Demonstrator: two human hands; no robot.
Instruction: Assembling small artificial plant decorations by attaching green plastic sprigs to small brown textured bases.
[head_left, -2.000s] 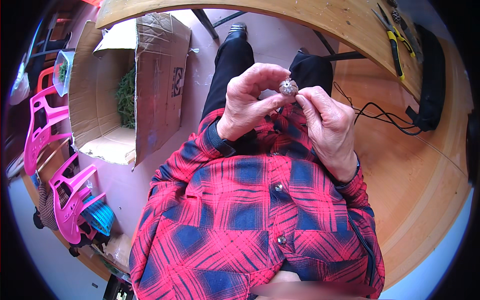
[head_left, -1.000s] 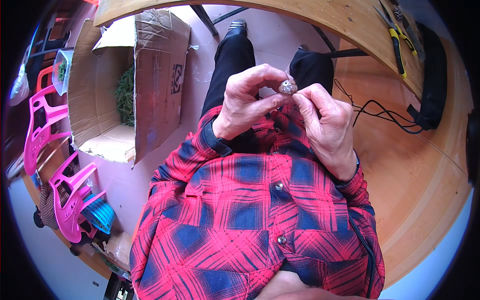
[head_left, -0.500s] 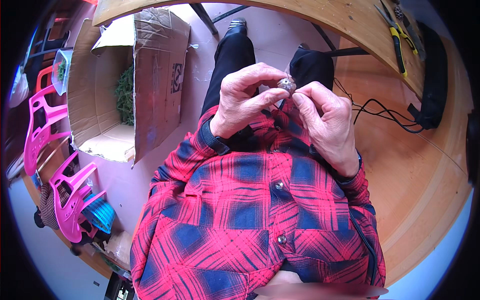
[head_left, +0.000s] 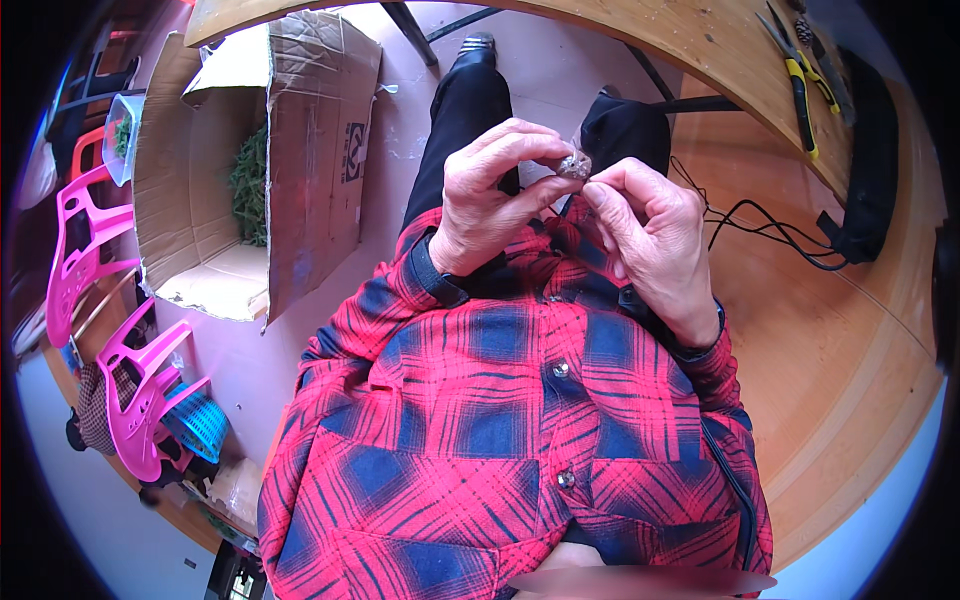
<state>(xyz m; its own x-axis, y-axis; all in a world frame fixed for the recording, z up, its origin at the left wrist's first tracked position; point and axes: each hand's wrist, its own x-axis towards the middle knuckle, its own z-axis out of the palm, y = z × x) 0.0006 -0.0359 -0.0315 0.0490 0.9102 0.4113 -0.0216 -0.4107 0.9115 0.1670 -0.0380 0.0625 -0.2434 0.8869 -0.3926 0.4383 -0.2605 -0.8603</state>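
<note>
My left hand (head_left: 487, 190) pinches a small brown pine cone (head_left: 574, 166) with pale specks between thumb and fingertips. It is held up over my lap. Close to its lower right side, the thumb and forefinger of my right hand (head_left: 650, 225) are pressed together, their tips at the cone's edge. Whatever lies between those right fingertips is too small to make out; it may be a thin strand. The other right fingers are curled in.
A wooden table (head_left: 560, 22) runs along the far side, with yellow-black pliers (head_left: 800, 95) at its right end. An open cardboard box (head_left: 320, 160) holding green sprigs (head_left: 250, 190) stands left. Pink chairs (head_left: 140, 400), a blue basket (head_left: 197, 422) and black cables (head_left: 760, 215) lie around.
The pine cone has been turned slightly in my left fingers, so its speckled face now points differently. Both hands stay in nearly the same place.
</note>
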